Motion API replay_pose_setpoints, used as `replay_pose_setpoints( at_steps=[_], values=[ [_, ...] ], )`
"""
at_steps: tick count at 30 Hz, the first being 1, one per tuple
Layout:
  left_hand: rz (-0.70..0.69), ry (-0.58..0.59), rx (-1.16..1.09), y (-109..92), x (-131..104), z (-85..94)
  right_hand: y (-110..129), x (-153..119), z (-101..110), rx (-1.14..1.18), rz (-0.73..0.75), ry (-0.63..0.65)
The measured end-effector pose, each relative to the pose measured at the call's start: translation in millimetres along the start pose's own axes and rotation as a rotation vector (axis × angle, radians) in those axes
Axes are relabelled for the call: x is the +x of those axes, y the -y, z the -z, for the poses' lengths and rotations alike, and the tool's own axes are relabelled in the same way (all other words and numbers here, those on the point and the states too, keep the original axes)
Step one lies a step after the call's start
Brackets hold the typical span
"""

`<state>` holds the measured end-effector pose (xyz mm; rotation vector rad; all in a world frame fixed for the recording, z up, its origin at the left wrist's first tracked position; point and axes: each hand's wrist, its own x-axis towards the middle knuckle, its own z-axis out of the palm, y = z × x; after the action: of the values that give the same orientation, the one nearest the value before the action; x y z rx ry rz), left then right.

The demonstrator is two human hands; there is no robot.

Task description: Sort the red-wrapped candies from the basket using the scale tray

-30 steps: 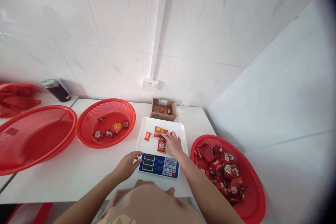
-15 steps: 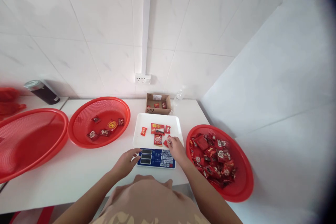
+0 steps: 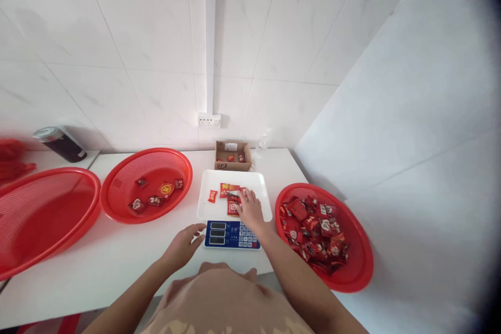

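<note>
My right hand lies over the white weighing tray of a digital scale, its fingers spread on small red snack packets and partly hiding them. Whether a packet is under the palm cannot be seen. A yellow-and-red packet shows just beyond the fingers, and a smaller red packet lies apart on the tray's left side. Beside the left edge of the scale's blue keypad panel, my left hand rests with thumb and fingers apart, holding nothing.
At right, a red basket holds a heap of red packets. Two more red baskets stand at left: one with several packets, one further left. Behind the scale are a cardboard box and clear bottle; a dark canister lies far left.
My right hand has moved forward and left from the tray's near right part onto the grouped packets, its fingers loosening from the small packet they pinched. My left hand has hardly moved.
</note>
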<state>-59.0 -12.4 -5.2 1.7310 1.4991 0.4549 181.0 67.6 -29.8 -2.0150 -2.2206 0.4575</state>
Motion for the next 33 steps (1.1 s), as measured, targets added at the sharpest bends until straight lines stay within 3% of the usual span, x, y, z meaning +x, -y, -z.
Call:
replay_pose_setpoints(
  at_steps=[6,9,12,19,24,26,29,33],
  values=[
    [-0.037,0.026,0.004,-10,3,-0.8,56,6,-7,-0.088,0.393,0.157],
    [-0.039,0.021,0.008,-11,2,2.3,67,14,-7,-0.099,0.408,0.217],
    [-0.015,0.003,0.006,-6,-3,6.5,60,12,-7,-0.088,0.373,0.215],
    [0.018,-0.012,0.027,12,-8,10.6,16,-25,-16,0.091,0.339,-0.112],
    [-0.140,-0.068,0.253,10,34,10.2,-53,-66,-23,0.110,0.064,-0.374],
    [-0.186,-0.063,0.398,5,60,8.2,-87,-86,-28,0.067,-0.070,-0.401],
    [-0.126,0.007,0.587,-3,91,1.1,-124,-114,-38,0.002,-0.257,-0.370],
    [-0.103,0.070,0.638,-13,103,-15.7,-138,-134,-47,-0.012,-0.361,-0.281]
  ],
)
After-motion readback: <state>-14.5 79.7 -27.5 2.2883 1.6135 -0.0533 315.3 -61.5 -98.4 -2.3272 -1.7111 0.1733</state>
